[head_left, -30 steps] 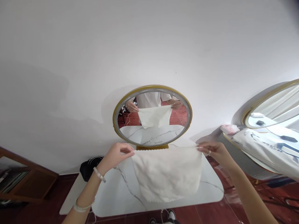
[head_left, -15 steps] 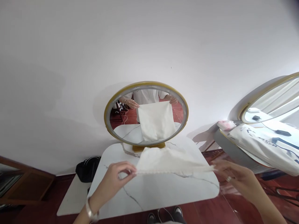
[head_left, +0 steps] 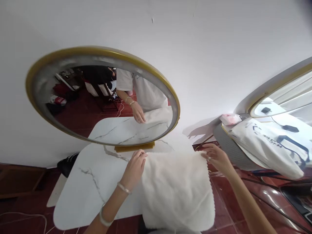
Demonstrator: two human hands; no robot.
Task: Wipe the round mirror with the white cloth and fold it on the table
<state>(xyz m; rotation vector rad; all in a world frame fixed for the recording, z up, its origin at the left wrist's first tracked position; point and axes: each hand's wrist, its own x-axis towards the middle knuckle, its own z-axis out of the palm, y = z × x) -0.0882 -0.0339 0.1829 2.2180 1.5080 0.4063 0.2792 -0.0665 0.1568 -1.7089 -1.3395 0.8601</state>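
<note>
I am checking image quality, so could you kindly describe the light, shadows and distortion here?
All in the head view: the cloth looks pale, its folds soft; a shadow falls on the wall left of the box; glare glints on a red surface at lower right; the larger mirror seems slanted and stretched, probably lens distortion.

1. Left of the fingers of the left hand, the tabletop leaves open passage.
2. Beyond them, the mirror and its base block.
3. Between both hands' fingers, the cloth spans the gap.
4. Right of the right hand's fingers, printed fabric obstructs.
</note>
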